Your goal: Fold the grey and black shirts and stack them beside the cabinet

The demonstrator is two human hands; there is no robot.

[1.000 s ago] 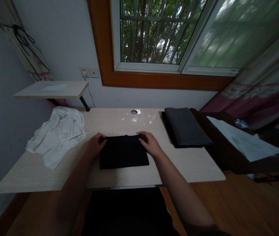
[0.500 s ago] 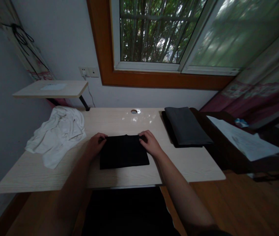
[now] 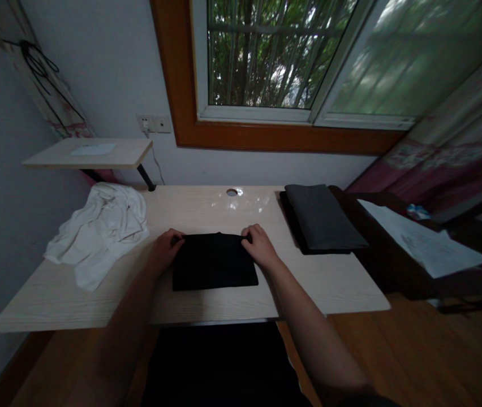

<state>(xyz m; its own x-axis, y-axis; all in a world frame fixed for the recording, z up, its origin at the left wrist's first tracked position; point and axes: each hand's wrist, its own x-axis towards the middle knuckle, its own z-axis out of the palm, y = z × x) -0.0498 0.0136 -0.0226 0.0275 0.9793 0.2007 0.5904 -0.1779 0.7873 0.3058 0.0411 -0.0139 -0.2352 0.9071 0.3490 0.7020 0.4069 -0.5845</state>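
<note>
A black cloth garment (image 3: 215,263), folded into a neat rectangle, lies flat on the pale wooden desk (image 3: 321,291) in front of me. My left hand (image 3: 165,249) pinches its far left corner between thumb and fingers. At the far right corner, my right hand (image 3: 260,244) grips the fabric the same way. What kind of garment it is cannot be made out. To the right, a folded dark grey cloth (image 3: 323,217) rests on top of a folded black cloth (image 3: 294,226).
A crumpled white cloth (image 3: 105,232) lies at the desk's left, below a small raised shelf (image 3: 92,154). Beyond the desk's right side is dark furniture with a white sheet (image 3: 419,237) on it. A round cable hole (image 3: 232,193) sits near the back edge.
</note>
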